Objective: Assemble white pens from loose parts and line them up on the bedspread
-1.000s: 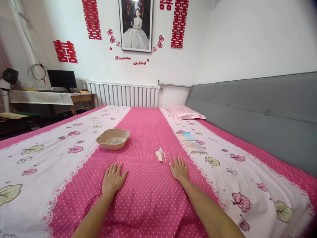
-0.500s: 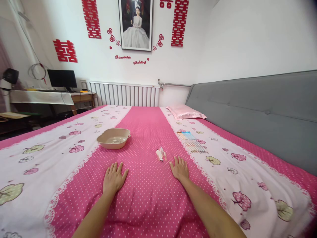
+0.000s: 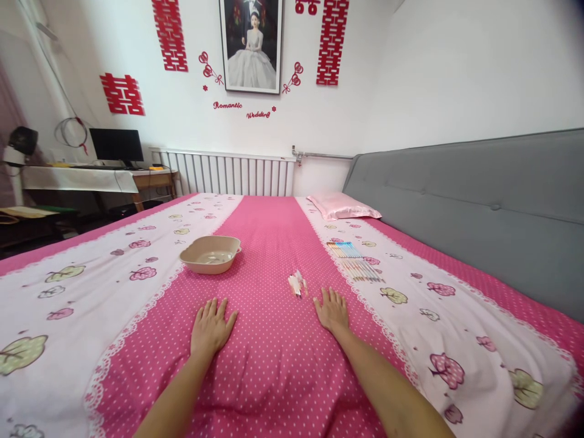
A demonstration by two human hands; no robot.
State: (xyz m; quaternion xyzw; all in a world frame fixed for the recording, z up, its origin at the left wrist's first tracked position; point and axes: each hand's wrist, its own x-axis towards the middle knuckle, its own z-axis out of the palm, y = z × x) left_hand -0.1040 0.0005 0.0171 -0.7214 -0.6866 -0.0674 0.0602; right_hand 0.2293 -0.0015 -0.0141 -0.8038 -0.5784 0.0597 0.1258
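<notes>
- A bed [image 3: 269, 359] fills the foreground of the room, its deep-pink dotted cover bordered by pale bands printed with small trees.
- A padded grey headboard [image 3: 460, 210] runs along the right side.
- A white slatted radiator [image 3: 228, 174] stands beyond the far edge of the bed.
- Two bare arms reach in over the cover: the right arm [image 3: 383, 383] slants up and inward from the lower right, the left arm [image 3: 177, 392] from the lower left, both stretched forward.
- A pink pillow [image 3: 347, 208] lies at the far end, close against the headboard.
- A beige basin [image 3: 210, 267] sits on the dotted cover, ahead of the left hand [image 3: 212, 327] and apart from it.
- That hand rests palm down, fingers lightly spread and pointing away from the body, thumb angled toward the middle; its grip is wide and holds nothing.
- The right hand [image 3: 332, 310] mirrors it, palm to the cover, fingers fanned forward, thumb out to the left; here too the grip is loose and unfilled.
- Slim pen-like sticks lie side by side in two rows ahead and to the right of that hand: a near row [image 3: 364, 271] in pale and brownish tones, a far row [image 3: 344, 250] running from orange-brown to blue.
- A loose bunch of pale sticks [image 3: 297, 285] lies just ahead and left of the right hand, near its fingertips but not touching.
</notes>
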